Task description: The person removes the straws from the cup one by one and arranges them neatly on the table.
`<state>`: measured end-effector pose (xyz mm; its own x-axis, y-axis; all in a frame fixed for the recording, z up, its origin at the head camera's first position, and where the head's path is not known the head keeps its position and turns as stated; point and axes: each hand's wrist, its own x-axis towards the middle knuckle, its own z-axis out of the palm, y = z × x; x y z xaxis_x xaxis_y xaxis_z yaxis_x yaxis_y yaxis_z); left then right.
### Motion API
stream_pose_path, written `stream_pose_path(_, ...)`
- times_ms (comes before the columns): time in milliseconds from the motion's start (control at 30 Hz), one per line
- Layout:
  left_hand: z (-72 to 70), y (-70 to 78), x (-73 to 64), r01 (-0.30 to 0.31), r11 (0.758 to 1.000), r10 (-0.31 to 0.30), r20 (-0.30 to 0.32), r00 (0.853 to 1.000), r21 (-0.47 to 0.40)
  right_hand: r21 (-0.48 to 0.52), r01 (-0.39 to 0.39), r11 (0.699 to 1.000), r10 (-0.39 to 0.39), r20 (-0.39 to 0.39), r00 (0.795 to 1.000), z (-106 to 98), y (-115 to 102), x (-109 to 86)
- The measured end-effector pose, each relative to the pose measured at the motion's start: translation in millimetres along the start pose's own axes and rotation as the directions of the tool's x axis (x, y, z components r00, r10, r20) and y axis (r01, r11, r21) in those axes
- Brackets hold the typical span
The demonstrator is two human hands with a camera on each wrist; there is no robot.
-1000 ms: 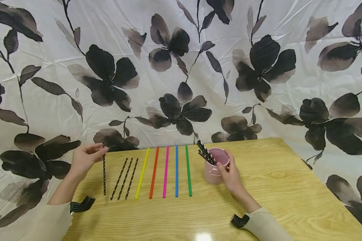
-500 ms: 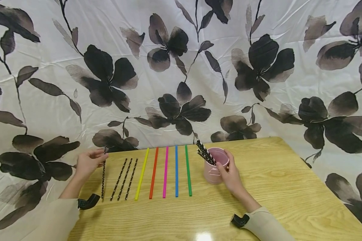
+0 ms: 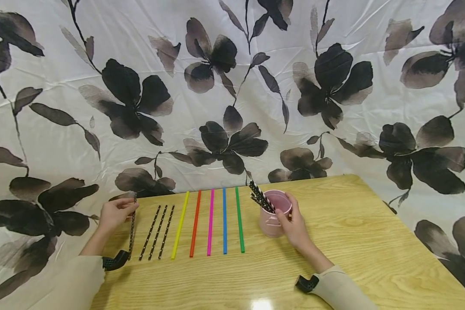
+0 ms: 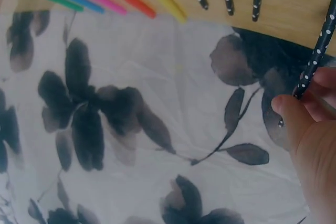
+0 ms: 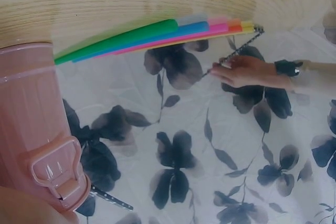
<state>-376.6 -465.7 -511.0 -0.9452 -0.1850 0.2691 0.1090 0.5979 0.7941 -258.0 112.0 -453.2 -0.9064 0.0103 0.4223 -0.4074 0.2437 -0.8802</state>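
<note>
1. The left hand [image 3: 116, 214] is pinching a dotted black straw [image 3: 132, 232] between thumb and fingers, far to the left of the pink bucket [image 3: 269, 221]. Whether the lower end is touching the table [image 3: 356, 241], I cannot tell.
2. In the left wrist view, the right edge is cutting off much of this hand and also the straw; the thumb is covering a small part near the tip.
3. The right hand [image 3: 294, 228] is gripping the bucket, the thumb lying at the near rim. The other fingers are going around the right side, where they are partly hidden.
4. Several black-and-white straws [image 3: 260, 199] are leaning on the bucket's left rim. Its wall is hiding their lower parts, and their number is hard to make out.
5. To the left of the bucket, from near to far, a green straw [image 3: 240, 219], a blue straw [image 3: 224, 221], a pink straw [image 3: 210, 222], a red straw [image 3: 195, 224], a yellow straw [image 3: 180, 225] and three dotted straws [image 3: 158, 232] are lying apart.
6. In the right wrist view, the left edge is cutting the bucket, and the coloured straws are overlapping.
7. Behind the bucket, a flowered cloth [image 3: 286, 142] is hanging.
</note>
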Motion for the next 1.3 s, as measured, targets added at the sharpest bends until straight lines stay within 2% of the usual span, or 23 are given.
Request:
stream_pose_path(67, 5.7, -16.9, 6.0, -0.013, 0.999, 0.015, -0.036, 0.999, 0.049, -0.002, 0.001, 1.000, -0.001, 0.001, 1.000, 0, 0, 0.3)
stream_pose_path(133, 9.1, -24.4, 8.5, -0.021, 0.995, 0.026, -0.048, 0.998, 0.094, -0.003, 0.000, 1.000, 0.000, 0.003, 1.000, 0, 0, 0.5)
stream_pose_path(367, 12.9, -19.5, 6.3, 0.004, 0.990, 0.002, -0.039, 0.999, 0.143, -0.009, 0.003, 1.000, -0.003, -0.002, 1.000, 2, 2, 1.3)
stream_pose_path(467, 12.8, -11.7, 1.7, 0.005, 0.991, -0.002, -0.025, 1.000, 0.135, -0.022, 0.005, 1.000, -0.005, -0.003, 1.000, 2, 2, 1.2)
stream_pose_path(567, 6.3, 14.6, -8.9, 0.055, 0.997, -0.058, 0.049, 0.997, 0.063, -0.034, 0.004, 0.999, -0.005, -0.006, 1.000, 3, 3, 1.2)
stream_pose_path(700, -1.9, 56.3, -25.9, 0.142, 0.990, -0.142, 0.153, 0.978, 0.008, -0.035, 0.003, 0.999, -0.004, -0.009, 1.000, 3, 2, 1.1)
stream_pose_path(767, -1.8, 64.1, -29.5, 0.151, 0.989, -0.149, 0.166, 0.975, 0.003, -0.034, 0.004, 0.999, -0.005, -0.010, 1.000, 3, 1, 1.2)
stream_pose_path(1000, 6.7, 62.9, -27.4, 0.172, 0.985, -0.174, 0.216, 0.961, 0.026, -0.032, 0.002, 0.999, -0.002, -0.015, 1.000, 2, 2, 1.9)
stream_pose_path(1300, 19.6, 60.2, -22.8, 0.167, 0.982, -0.182, 0.226, 0.957, 0.085, -0.025, 0.010, 1.000, -0.010, -0.018, 1.000, 3, 4, 3.3)
